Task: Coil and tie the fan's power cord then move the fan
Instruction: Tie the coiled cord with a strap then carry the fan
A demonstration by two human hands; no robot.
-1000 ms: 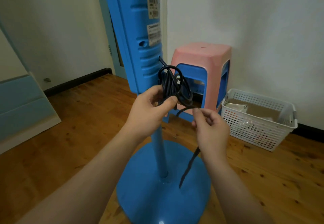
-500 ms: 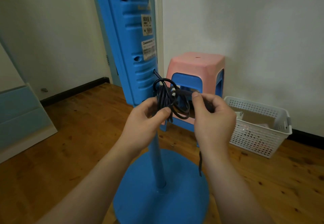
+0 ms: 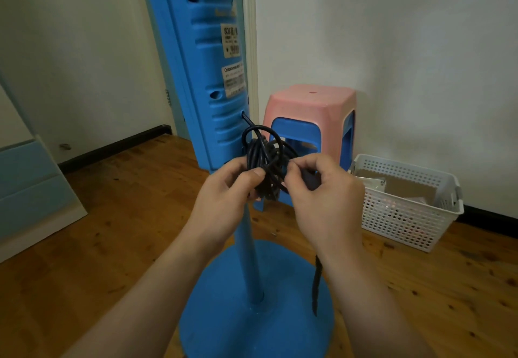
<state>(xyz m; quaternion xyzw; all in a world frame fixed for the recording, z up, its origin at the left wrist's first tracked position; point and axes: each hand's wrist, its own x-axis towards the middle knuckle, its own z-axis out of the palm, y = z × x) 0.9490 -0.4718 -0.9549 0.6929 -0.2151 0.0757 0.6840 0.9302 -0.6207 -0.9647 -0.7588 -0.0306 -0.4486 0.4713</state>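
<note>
A: How far along is it?

B: The coiling looks done. The power cord (image 3: 263,158) is gathered into a tight bundle of dark loops, held in the air just in front of the fan (image 3: 213,77), at the bottom of its tall blue body and above the pole. One strand runs up from the bundle into the fan's back.

A: And the tie?

B: Under way, I'd judge, not finished. A loose tail (image 3: 317,285) hangs below the right hand down toward the right side of the fan's round base (image 3: 224,315), so there is slack left to wrap or tuck. I can't tell whether a knot has closed yet; the fingers hide that spot.

A: The grips?

B: The left hand (image 3: 224,198) is clenched around the bundle, thumb pressed across the front of the loops. The right hand (image 3: 325,198) has its fingers curled, pinching a strand at the bundle's right side, with something dark, perhaps the plug end, in its palm.

A: What remains?

B: Securing that tail, then moving the fan. It stands on the wooden floor (image 3: 112,231) near the wall, with a pink stool (image 3: 311,105) just behind it and a white basket (image 3: 406,217) beside that.
</note>
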